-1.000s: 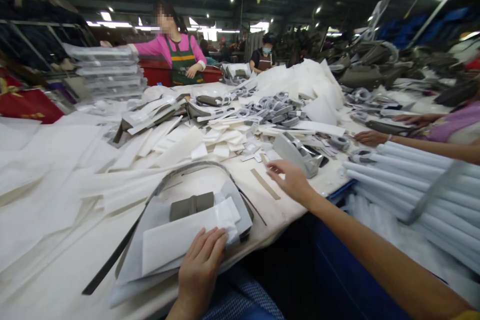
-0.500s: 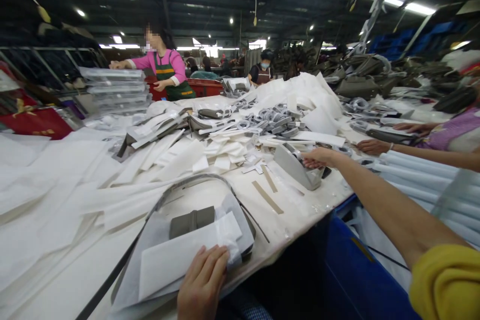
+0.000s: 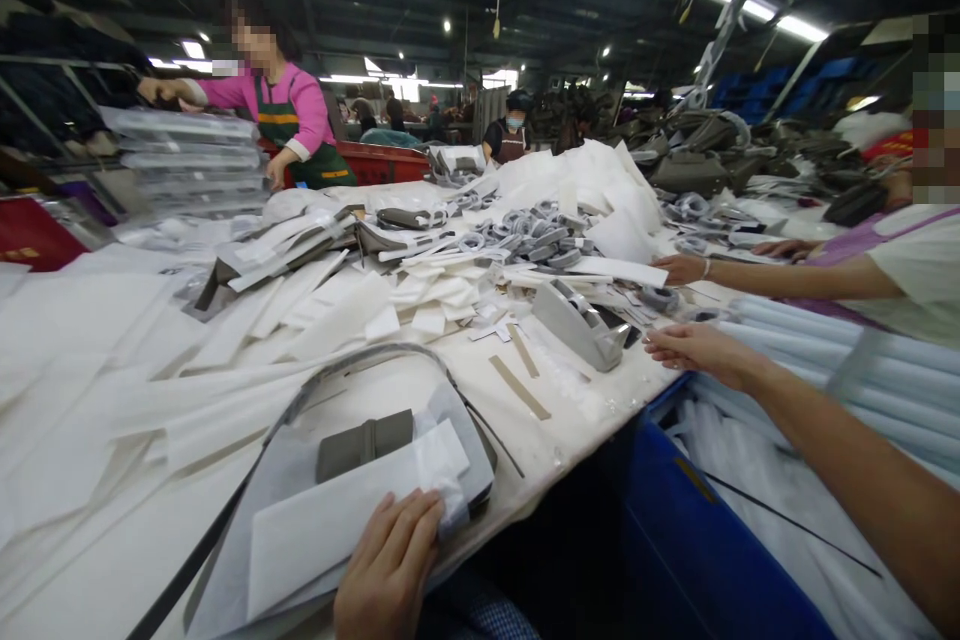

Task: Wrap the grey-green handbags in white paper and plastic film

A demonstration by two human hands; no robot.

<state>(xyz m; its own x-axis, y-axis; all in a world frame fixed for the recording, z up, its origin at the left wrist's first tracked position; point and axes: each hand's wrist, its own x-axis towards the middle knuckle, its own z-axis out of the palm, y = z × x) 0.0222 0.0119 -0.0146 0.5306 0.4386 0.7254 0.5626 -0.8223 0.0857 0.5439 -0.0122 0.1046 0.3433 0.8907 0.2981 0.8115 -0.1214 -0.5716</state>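
Note:
A flat bag (image 3: pixel 365 446) with a long dark strap lies at the front of the table, partly covered by a white foam sheet (image 3: pixel 337 520) and thin paper. My left hand (image 3: pixel 394 555) rests on the lower right part of the sheet, its fingers laid flat. Out to the right, my right hand (image 3: pixel 694 350) is stretched over the table's edge, just right of a grey tape dispenser (image 3: pixel 581 325). Its fingers reach forward, slightly apart, and nothing shows in them.
White foam sheets (image 3: pixel 67 370) spread over the left of the table. Wrapped handles and parts (image 3: pixel 536 235) are heaped behind. A blue bin (image 3: pixel 697 540) stands below the right edge, beside white rolls (image 3: pixel 840 350). A co-worker's hand (image 3: pixel 682 268) is close beyond my right hand.
My right hand has drawn away from the tape dispenser toward the right. My left hand stays on the foam sheet. The view has turned somewhat to the right.

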